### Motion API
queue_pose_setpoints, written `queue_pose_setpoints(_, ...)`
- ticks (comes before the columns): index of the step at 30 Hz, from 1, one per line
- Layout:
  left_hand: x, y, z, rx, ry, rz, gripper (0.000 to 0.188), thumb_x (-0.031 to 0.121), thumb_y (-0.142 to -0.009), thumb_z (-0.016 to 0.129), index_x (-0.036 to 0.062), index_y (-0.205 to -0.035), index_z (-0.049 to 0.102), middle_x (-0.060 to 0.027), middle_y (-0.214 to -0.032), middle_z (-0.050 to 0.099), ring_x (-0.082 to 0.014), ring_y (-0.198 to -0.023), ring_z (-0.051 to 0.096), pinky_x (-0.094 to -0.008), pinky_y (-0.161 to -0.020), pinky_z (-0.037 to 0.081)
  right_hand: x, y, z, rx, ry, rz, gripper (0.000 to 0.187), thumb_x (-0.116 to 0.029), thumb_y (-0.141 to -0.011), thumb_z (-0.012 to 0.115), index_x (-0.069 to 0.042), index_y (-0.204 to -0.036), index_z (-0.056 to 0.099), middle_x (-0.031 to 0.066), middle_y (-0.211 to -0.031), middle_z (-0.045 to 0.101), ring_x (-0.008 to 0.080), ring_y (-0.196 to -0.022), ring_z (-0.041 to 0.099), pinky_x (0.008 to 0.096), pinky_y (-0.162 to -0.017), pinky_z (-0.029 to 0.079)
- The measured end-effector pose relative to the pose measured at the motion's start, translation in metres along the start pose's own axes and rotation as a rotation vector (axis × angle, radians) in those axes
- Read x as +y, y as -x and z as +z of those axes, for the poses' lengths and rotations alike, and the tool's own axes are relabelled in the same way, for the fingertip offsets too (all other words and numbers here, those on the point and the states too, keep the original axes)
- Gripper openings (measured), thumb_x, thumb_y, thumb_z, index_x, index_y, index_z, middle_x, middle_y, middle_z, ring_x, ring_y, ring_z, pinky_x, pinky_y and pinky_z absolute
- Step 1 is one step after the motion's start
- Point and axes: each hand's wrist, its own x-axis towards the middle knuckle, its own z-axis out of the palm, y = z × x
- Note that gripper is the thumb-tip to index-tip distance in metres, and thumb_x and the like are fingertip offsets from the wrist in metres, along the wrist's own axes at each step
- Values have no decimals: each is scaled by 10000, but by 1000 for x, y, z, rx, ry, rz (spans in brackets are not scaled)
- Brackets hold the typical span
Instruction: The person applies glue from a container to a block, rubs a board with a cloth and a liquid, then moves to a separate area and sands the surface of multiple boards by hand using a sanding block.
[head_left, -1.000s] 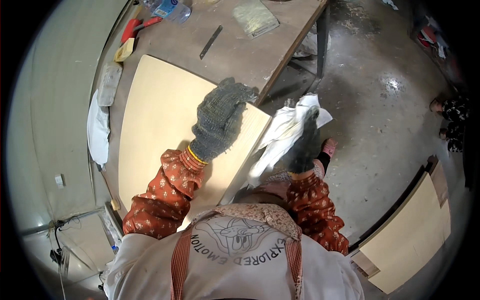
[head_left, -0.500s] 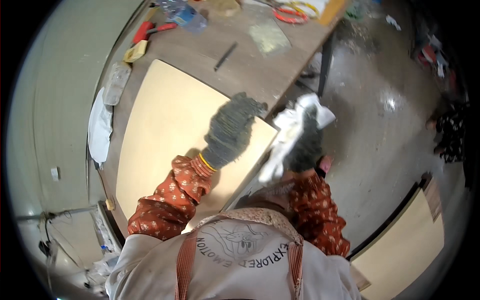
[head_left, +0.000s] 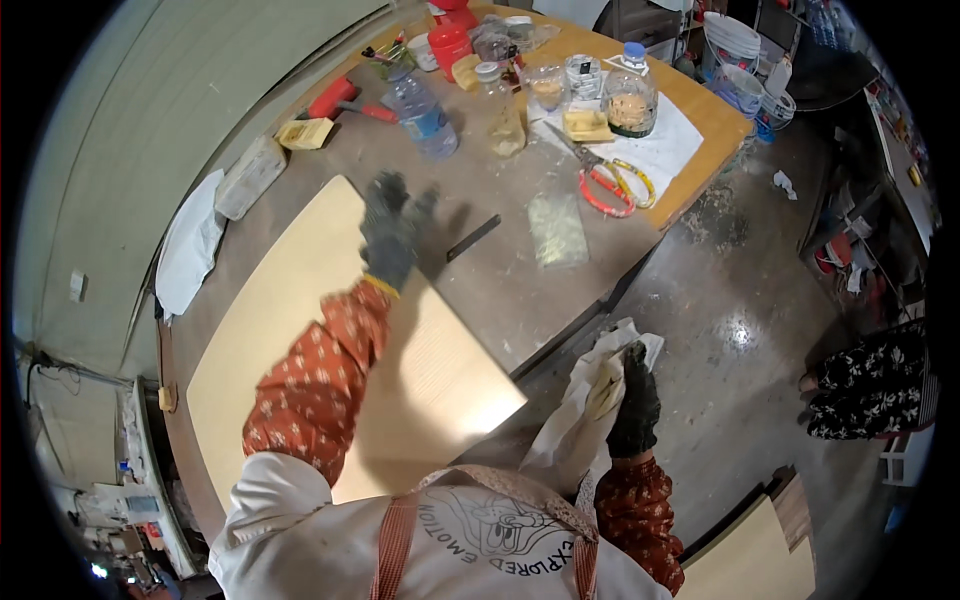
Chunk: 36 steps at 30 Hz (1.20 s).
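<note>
A pale wood-grain panel point(head_left: 300, 300) with a curved edge lies on the brown worktable. Above its far edge is my left hand point(head_left: 392, 228), in a dark grey knit glove. That hand is blurred, but its fingers look apart, with nothing seen in them. Off the table's right side, my right hand point(head_left: 633, 405), in a dark glove, is closed on a crumpled white cloth point(head_left: 585, 400) with brownish stains. The cloth hangs down toward my apron. Just past the panel, close to my left hand, lies a thin dark strip point(head_left: 473, 238).
Farther back stand a plastic bottle point(head_left: 422, 118), a glass bottle point(head_left: 501, 115) and a lidded jar point(head_left: 630, 98). Scissors point(head_left: 612, 185) and a clear packet point(head_left: 557, 230) lie to the right. A red-handled tool point(head_left: 335, 100) is far left. Another panel point(head_left: 750, 560) is lower right; a person's patterned clothing point(head_left: 870, 385) shows at right.
My left hand has moved from the panel's right corner to its far edge, fingers spreading. My right hand, still gripping the cloth, is lower in view. The view has tilted, showing more of the table.
</note>
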Motion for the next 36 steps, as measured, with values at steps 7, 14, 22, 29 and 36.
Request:
queue_pose_setpoints(7, -66, -152, 27, 48, -32, 134, 966, 143, -612, 837, 4, -1348, 226, -136, -1247, 445, -225, -1086, 503, -306, -900, 447, -25, -35, -4, -212, -114, 213, 386, -194, -974, 410, 38, -1281, 440, 124, -1249, 522, 190, -1125, 519, 299, -965, 426)
queue_pose_setpoints(14, -54, -158, 59, 67, -338, 25, 585, 193, -618, 814, 42, -1111, 538, -63, -959, 603, -205, -868, 585, -320, -767, 481, -63, -53, -1, -46, -341, 416, 351, -191, -990, 378, 35, -1245, 463, 109, -1158, 554, 175, -1051, 546, 278, -920, 448)
queue_pose_setpoints(22, 22, -65, 17, -333, 279, -54, 597, 154, -632, 801, 55, -1146, 515, -74, -1103, 582, -199, -969, 582, -331, -864, 486, -88, -75, 62, -234, -587, 429, 419, -341, -1005, 299, -71, -1321, 348, 57, -1120, 508, 175, -1023, 508, 310, -908, 424)
queue_pose_setpoints(29, 88, 2, 2, -625, -817, 826, 770, 313, -558, 834, 50, -1209, 518, -152, -1168, 559, -331, -1087, 530, -417, -938, 412, -69, -47, 92, -487, -509, 310, 437, -381, -998, 282, -61, -1275, 389, 104, -1146, 516, 223, -1023, 518, 333, -903, 436)
queue_pose_setpoints(36, 100, 36, 4, -620, -916, 1194, 531, 248, -651, 671, 119, -1155, 564, -133, -1173, 531, -351, -1074, 516, -517, -911, 395, -32, -26, 97, -475, 500, -180, 414, -323, -979, 340, -86, -1320, 348, 120, -1209, 450, 235, -1091, 471, 344, -972, 381)
